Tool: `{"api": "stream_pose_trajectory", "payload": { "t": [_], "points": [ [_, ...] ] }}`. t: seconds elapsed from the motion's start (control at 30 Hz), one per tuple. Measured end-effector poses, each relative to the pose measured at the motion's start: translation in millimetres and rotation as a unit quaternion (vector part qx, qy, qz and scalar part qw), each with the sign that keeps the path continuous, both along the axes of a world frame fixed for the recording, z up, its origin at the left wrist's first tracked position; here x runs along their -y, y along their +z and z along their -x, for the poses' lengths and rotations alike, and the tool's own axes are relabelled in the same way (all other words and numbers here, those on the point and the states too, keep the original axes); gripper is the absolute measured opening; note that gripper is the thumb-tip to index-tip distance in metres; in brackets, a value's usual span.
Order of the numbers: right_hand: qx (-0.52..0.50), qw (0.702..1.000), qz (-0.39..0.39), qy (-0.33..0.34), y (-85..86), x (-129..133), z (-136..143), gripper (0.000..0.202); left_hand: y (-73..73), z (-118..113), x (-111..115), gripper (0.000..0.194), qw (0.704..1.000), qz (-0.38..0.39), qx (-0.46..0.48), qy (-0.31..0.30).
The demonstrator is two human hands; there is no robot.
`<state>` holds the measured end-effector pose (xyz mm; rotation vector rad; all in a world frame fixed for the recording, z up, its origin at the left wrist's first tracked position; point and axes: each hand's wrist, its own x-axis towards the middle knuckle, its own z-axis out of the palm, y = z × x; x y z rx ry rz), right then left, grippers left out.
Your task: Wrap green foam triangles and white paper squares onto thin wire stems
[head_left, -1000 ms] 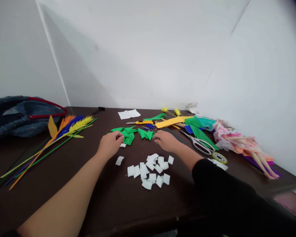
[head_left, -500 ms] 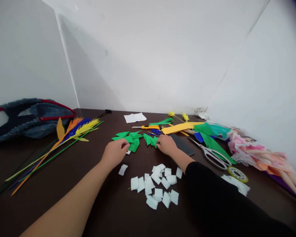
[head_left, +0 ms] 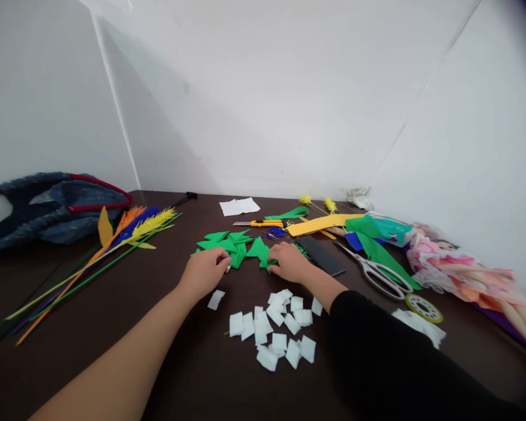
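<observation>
My left hand point(head_left: 207, 269) rests at the near left edge of a pile of green pieces point(head_left: 238, 255), its fingers curled together. A small white bit shows by those fingertips; whether they hold it is hard to see. Over a smaller group of green pieces point(head_left: 258, 248), my right hand point(head_left: 288, 261) reaches down with thumb and fingers apart, touching the pieces at their right side. One white square point(head_left: 216, 300) lies alone below my left hand. Several more white squares point(head_left: 263, 325) are scattered nearer to me.
Behind the green pieces lie a yellow utility knife point(head_left: 267, 223) and white paper point(head_left: 239, 206). To the right are a dark flat block point(head_left: 322, 255), scissors point(head_left: 377, 273), a tape roll point(head_left: 424, 308) and dolls point(head_left: 464, 266). Fuzzy coloured stems point(head_left: 100, 257) and a denim item point(head_left: 56, 216) occupy the left.
My right hand has moved slightly left, and the smaller green group has shifted left with it, closer to the bigger pile. My right fingers have spread. My left hand has hardly moved.
</observation>
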<state>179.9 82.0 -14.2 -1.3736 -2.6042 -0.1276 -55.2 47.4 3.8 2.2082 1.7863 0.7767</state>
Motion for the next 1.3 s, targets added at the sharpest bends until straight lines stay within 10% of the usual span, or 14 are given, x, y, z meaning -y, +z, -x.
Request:
{"api": "stream_pose_trajectory", "payload": {
  "t": [0.27, 0.6, 0.93, 1.03, 1.2, 1.3],
  "points": [
    [-0.066, 0.981, 0.035, 0.179, -7.7, 9, 18, 0.014, -9.7, -5, -3, 0.013, 0.997, -0.006, -0.015, -0.070],
    [-0.104, 0.981, 0.032, 0.162, -11.1, 8, 17, 0.009, -23.4, -13, -2, 0.020, 0.966, -0.025, -0.134, -0.221],
    [-0.234, 0.967, 0.062, 0.082, -7.9, 2, 17, 0.007, -11.6, -18, 6, 0.017, 0.979, -0.041, -0.051, -0.194],
    [-0.399, 0.906, 0.144, 0.006, 2.1, 5, 11, 0.004, -7.6, -23, 7, 0.017, 0.977, 0.061, 0.163, -0.120],
    [-0.621, 0.724, 0.301, 0.016, 18.3, 27, 11, 0.017, 0.2, -35, 17, 0.032, 0.813, 0.286, 0.500, -0.083],
    [-0.663, 0.676, 0.317, 0.046, 21.6, 39, 15, 0.019, 3.5, -39, 25, 0.034, 0.759, 0.329, 0.547, -0.128]
  ]
}}
